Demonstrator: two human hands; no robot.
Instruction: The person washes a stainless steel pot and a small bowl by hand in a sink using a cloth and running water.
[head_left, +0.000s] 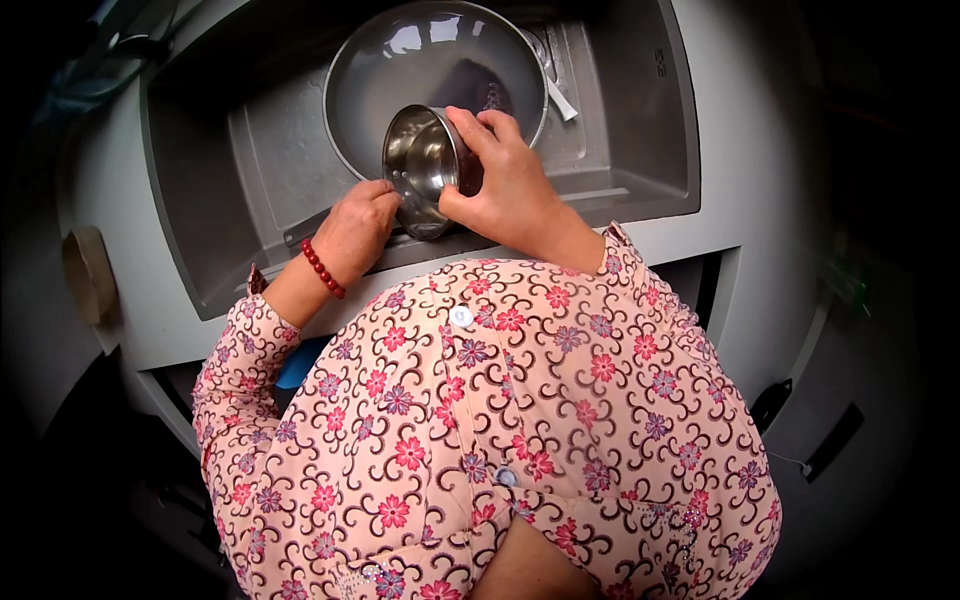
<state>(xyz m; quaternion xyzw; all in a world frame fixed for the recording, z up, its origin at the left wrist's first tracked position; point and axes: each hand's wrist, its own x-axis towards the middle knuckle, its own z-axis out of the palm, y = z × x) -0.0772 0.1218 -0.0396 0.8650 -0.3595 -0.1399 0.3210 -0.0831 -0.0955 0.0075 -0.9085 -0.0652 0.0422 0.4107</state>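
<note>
My right hand grips a shiny stainless steel cup, thumb over the near rim and fingers around the outer wall. The cup is tilted with its mouth towards me, and its inside looks wet. At the cup's left side my left hand is closed, its fingertips against the metal near two rivets. Whether a handle lies under those fingers is hidden. Just beyond the cup, a large round pan holds cloudy liquid with bright reflections on it. The cup overlaps the pan's near rim.
The pan stands in a grey sink set in a white countertop. A white-ended utensil lies right of the pan, partly hidden by it. A beige container sits at the left edge. Something blue shows below the counter.
</note>
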